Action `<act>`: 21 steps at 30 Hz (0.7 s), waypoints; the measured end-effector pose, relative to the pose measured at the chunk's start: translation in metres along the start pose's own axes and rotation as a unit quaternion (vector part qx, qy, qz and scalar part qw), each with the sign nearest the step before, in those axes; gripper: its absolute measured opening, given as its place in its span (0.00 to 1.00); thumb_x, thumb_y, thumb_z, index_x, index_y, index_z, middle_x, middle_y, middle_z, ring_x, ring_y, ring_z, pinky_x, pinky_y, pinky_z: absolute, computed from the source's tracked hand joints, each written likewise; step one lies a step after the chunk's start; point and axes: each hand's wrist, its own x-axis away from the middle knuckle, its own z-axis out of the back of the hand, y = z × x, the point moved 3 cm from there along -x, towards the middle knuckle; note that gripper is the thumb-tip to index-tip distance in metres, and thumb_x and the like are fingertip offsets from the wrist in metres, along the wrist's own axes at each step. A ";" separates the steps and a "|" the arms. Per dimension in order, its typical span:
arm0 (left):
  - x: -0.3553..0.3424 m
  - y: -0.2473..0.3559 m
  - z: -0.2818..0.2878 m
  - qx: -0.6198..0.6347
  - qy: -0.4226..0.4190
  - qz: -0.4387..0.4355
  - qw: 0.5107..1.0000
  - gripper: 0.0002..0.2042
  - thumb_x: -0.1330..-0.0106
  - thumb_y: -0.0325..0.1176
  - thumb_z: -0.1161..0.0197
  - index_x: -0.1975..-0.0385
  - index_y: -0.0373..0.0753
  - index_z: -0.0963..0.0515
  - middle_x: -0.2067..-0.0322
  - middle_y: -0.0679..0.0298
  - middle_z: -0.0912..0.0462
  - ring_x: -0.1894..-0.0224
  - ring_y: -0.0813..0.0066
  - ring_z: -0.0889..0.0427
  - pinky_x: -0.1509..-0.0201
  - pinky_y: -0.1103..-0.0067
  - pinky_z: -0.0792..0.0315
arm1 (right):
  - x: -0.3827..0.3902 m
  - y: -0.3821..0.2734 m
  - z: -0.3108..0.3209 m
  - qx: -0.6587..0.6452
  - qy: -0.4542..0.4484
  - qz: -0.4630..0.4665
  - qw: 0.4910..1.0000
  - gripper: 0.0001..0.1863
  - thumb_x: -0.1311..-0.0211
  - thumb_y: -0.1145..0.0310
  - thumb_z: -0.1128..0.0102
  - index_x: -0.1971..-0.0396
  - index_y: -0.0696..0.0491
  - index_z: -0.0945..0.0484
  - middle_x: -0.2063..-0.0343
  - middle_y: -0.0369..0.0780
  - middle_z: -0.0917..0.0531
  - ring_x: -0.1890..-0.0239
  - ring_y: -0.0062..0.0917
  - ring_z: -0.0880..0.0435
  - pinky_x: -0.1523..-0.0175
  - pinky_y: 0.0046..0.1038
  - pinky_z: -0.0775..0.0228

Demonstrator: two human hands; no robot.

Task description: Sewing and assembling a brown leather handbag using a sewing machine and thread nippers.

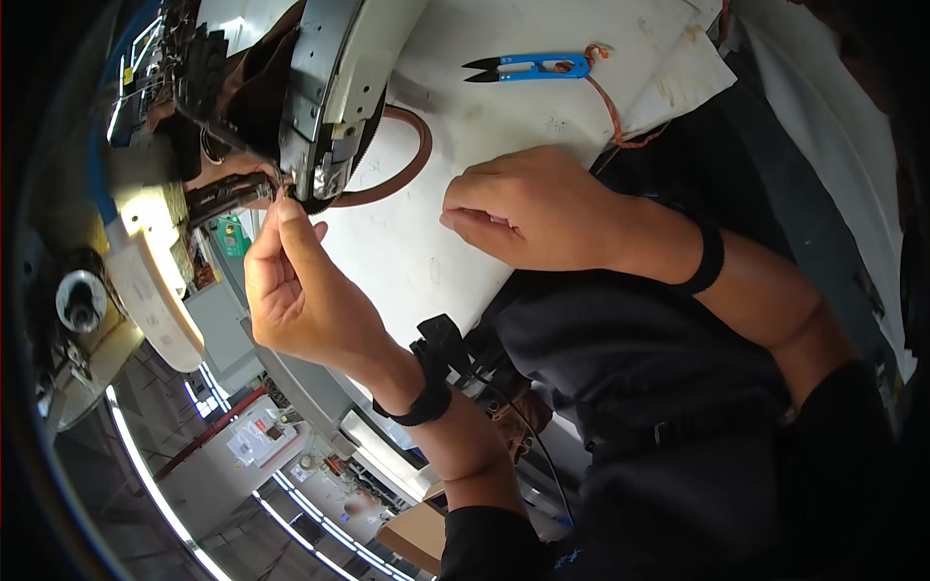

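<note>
At the end of a sewing machine (325, 97), my left hand (305, 276) is raised with thumb and forefinger pinched together, right by the small metal parts near the needle area. Whatever is between those fingertips is too small to make out. My right hand (533, 208) rests over the white tabletop (441, 276) with its fingers curled in. The inside of that fist is hidden. A brown strap-like loop (417, 160) curves out from beneath the machine's end, between the two hands. Brown material (266, 82) also shows behind the machine's metal plate.
Blue thread snips (547, 66) with black blades lie on the far part of the table, an orange braided cord (610, 111) tied to them. A lit lamp (160, 228) and a white curved housing (155, 295) stand left of my left hand.
</note>
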 end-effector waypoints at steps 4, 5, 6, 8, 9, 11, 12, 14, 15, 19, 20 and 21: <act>-0.001 -0.003 -0.001 0.030 -0.008 0.002 1.000 0.08 0.27 0.28 0.30 0.60 0.27 0.12 0.65 0.58 0.09 0.67 0.80 0.14 0.61 0.83 0.19 | -0.001 0.000 -0.002 0.009 -0.019 -0.013 1.000 0.06 0.32 0.69 0.33 0.66 0.56 0.15 0.76 0.41 0.17 0.76 0.36 0.18 0.69 0.34 0.28; -0.001 -0.005 0.000 0.039 -0.008 -0.001 0.999 0.08 0.27 0.28 0.30 0.61 0.27 0.12 0.68 0.60 0.10 0.69 0.82 0.16 0.62 0.85 0.21 | -0.001 0.001 -0.005 0.016 -0.022 -0.015 1.000 0.07 0.31 0.69 0.33 0.65 0.56 0.15 0.76 0.41 0.16 0.76 0.35 0.18 0.68 0.33 0.28; -0.002 -0.006 0.000 0.045 -0.005 0.001 0.999 0.08 0.27 0.28 0.30 0.61 0.27 0.12 0.68 0.60 0.10 0.69 0.82 0.16 0.62 0.85 0.21 | -0.002 0.001 -0.004 0.023 -0.023 -0.014 0.999 0.07 0.31 0.69 0.33 0.65 0.56 0.15 0.76 0.41 0.16 0.76 0.35 0.18 0.68 0.33 0.28; -0.003 -0.008 -0.002 0.055 -0.020 -0.007 0.998 0.08 0.28 0.29 0.30 0.62 0.28 0.12 0.71 0.63 0.12 0.71 0.83 0.18 0.64 0.87 0.24 | -0.003 0.001 -0.003 0.039 -0.041 -0.037 0.998 0.07 0.30 0.68 0.34 0.63 0.56 0.14 0.75 0.41 0.16 0.76 0.33 0.19 0.68 0.32 0.28; -0.003 -0.006 -0.003 0.050 -0.013 -0.014 0.999 0.08 0.28 0.29 0.29 0.63 0.29 0.12 0.72 0.65 0.13 0.71 0.84 0.19 0.66 0.88 0.27 | -0.004 0.000 -0.001 0.034 -0.050 -0.051 0.997 0.08 0.29 0.67 0.34 0.61 0.56 0.14 0.75 0.41 0.15 0.77 0.30 0.19 0.67 0.30 0.28; -0.005 -0.011 -0.003 0.045 -0.018 -0.026 0.999 0.07 0.28 0.30 0.30 0.62 0.31 0.11 0.71 0.65 0.13 0.72 0.84 0.19 0.68 0.87 0.26 | -0.005 -0.001 0.000 0.034 -0.049 -0.056 0.997 0.09 0.29 0.66 0.34 0.61 0.56 0.14 0.76 0.41 0.15 0.77 0.28 0.20 0.67 0.29 0.28; -0.004 -0.012 -0.003 0.042 -0.023 -0.021 0.999 0.07 0.28 0.29 0.30 0.62 0.31 0.11 0.71 0.66 0.13 0.72 0.84 0.19 0.68 0.87 0.26 | -0.005 -0.001 0.000 0.029 -0.046 -0.063 0.997 0.09 0.28 0.66 0.34 0.61 0.57 0.13 0.76 0.40 0.15 0.77 0.27 0.20 0.67 0.29 0.28; -0.004 -0.009 -0.003 0.052 -0.024 -0.025 0.998 0.07 0.28 0.29 0.30 0.61 0.31 0.11 0.69 0.64 0.11 0.70 0.82 0.17 0.67 0.86 0.24 | -0.007 -0.003 0.002 0.034 -0.044 -0.063 0.996 0.10 0.28 0.65 0.35 0.61 0.57 0.14 0.77 0.40 0.15 0.77 0.25 0.21 0.67 0.28 0.29; -0.003 -0.009 -0.004 0.056 -0.031 -0.029 0.998 0.06 0.28 0.28 0.30 0.60 0.31 0.11 0.67 0.63 0.10 0.69 0.80 0.15 0.66 0.85 0.23 | -0.007 -0.003 0.002 0.034 -0.041 -0.064 0.997 0.10 0.28 0.64 0.35 0.61 0.57 0.14 0.77 0.39 0.16 0.77 0.25 0.22 0.67 0.28 0.29; 0.007 -0.011 -0.010 -0.034 0.018 -0.193 0.980 0.09 0.30 0.23 0.30 0.53 0.31 0.12 0.54 0.54 0.08 0.56 0.64 0.08 0.58 0.75 0.15 | -0.007 -0.003 0.001 0.021 -0.020 -0.059 0.998 0.11 0.27 0.64 0.35 0.61 0.57 0.14 0.77 0.39 0.16 0.77 0.23 0.23 0.68 0.28 0.29; 0.013 -0.012 -0.008 -0.099 0.015 -0.234 0.967 0.12 0.31 0.22 0.31 0.49 0.31 0.14 0.51 0.52 0.10 0.51 0.58 0.09 0.51 0.71 0.15 | -0.008 -0.004 0.000 0.027 -0.021 -0.051 0.998 0.11 0.27 0.64 0.35 0.61 0.57 0.14 0.77 0.39 0.16 0.77 0.23 0.23 0.68 0.28 0.29; 0.018 -0.012 -0.010 -0.109 0.020 -0.244 0.964 0.14 0.31 0.22 0.32 0.47 0.31 0.15 0.48 0.51 0.11 0.49 0.56 0.10 0.48 0.70 0.16 | -0.007 -0.006 0.001 0.024 -0.024 -0.062 0.998 0.11 0.27 0.64 0.35 0.61 0.57 0.14 0.77 0.40 0.16 0.77 0.23 0.22 0.67 0.28 0.29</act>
